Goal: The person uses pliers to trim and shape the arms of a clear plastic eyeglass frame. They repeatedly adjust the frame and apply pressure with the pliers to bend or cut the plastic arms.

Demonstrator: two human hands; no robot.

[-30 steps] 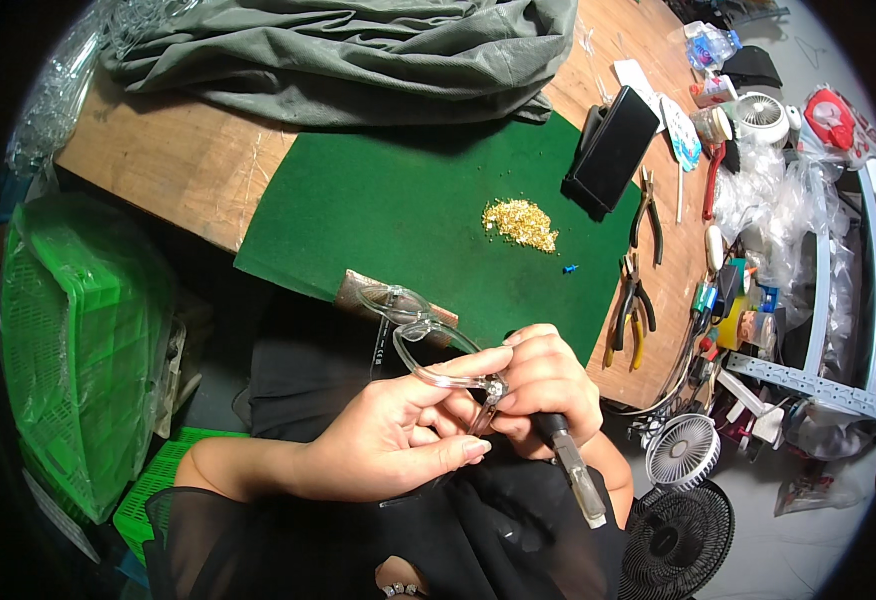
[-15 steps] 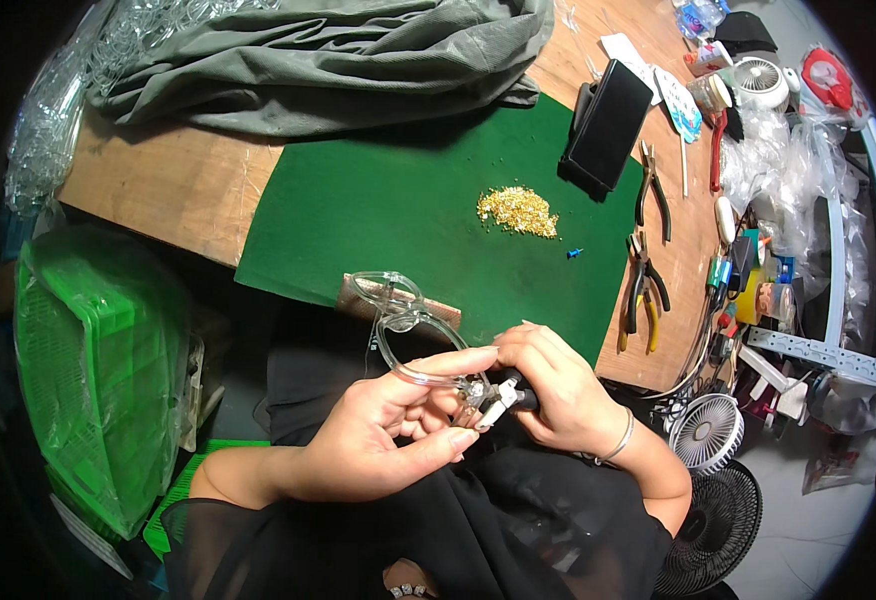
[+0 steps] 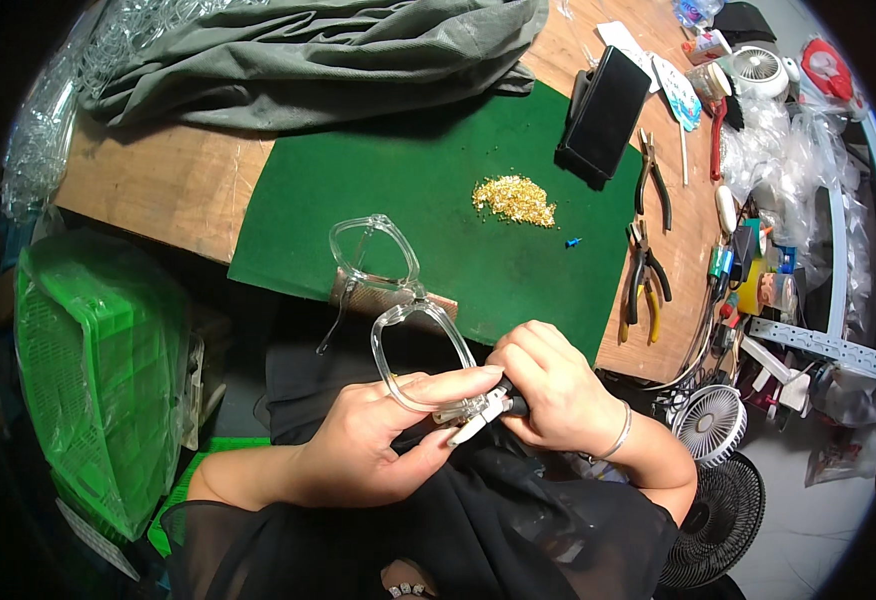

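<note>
Looks like working at the corner joint of a clear spectacle frame (image 3: 416, 293), probably pressing or seating something small there with a pale-headed, dark-handled tool (image 3: 480, 420). Pinching the near end of the frame between thumb and fingers of the left hand (image 3: 363, 445), with the far rim reaching out over the lower edge of the green mat (image 3: 388, 170). Gripping the tool's dark handle in a curled right hand (image 3: 558, 395), bringing both hands close together around the joint. Cannot tell for sure the bite of the tool on the joint, partly hidden by fingertips.

Seems to call next for holding the frame steady, lining the tool up squarely with the joint, and squeezing with measured force, to avoid cracking or marking the clear material. Worth checking the joint's alignment before any release.

See, on the mat, 1 heap of gold-coloured pieces (image 3: 515, 202) and 1 small blue piece (image 3: 573, 242); find 2 pairs of pliers (image 3: 649, 160) (image 3: 640, 250) lying farther right on the wooden surface (image 3: 178, 180).
</note>
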